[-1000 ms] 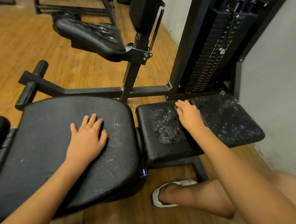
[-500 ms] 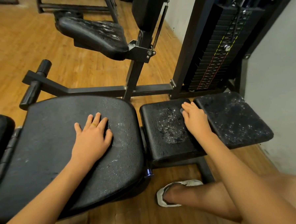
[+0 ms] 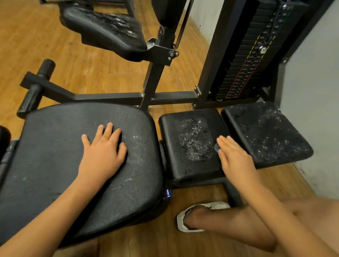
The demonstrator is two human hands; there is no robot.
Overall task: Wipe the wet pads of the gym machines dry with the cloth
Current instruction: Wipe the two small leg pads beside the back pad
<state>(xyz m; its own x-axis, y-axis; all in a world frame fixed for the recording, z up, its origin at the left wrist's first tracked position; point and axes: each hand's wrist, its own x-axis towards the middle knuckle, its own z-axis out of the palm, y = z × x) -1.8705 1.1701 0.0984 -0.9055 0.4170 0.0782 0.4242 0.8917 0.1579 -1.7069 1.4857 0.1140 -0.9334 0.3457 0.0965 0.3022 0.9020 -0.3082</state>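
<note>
My left hand [image 3: 102, 154] lies flat with spread fingers on the large black pad [image 3: 55, 152], which has a few wet specks at its right side. The small middle pad [image 3: 191, 141] is covered in water droplets. On its right edge my right hand [image 3: 235, 161] presses flat with straight fingers. A small bit of dark cloth [image 3: 216, 147] peeks out beside the thumb; the rest is hidden under the hand. The right pad [image 3: 262, 133] is speckled with droplets. A wet seat pad [image 3: 103, 28] stands further back.
A weight stack [image 3: 253, 54] and its black frame [image 3: 107, 96] stand behind the pads. A grey wall [image 3: 323, 97] closes the right side. A foam roller [image 3: 31, 99] sticks out at the left. My sandalled foot [image 3: 197, 216] rests on the wooden floor below the middle pad.
My right hand has slid toward me along the right edge of the middle pad. My left hand stays in place on the large pad.
</note>
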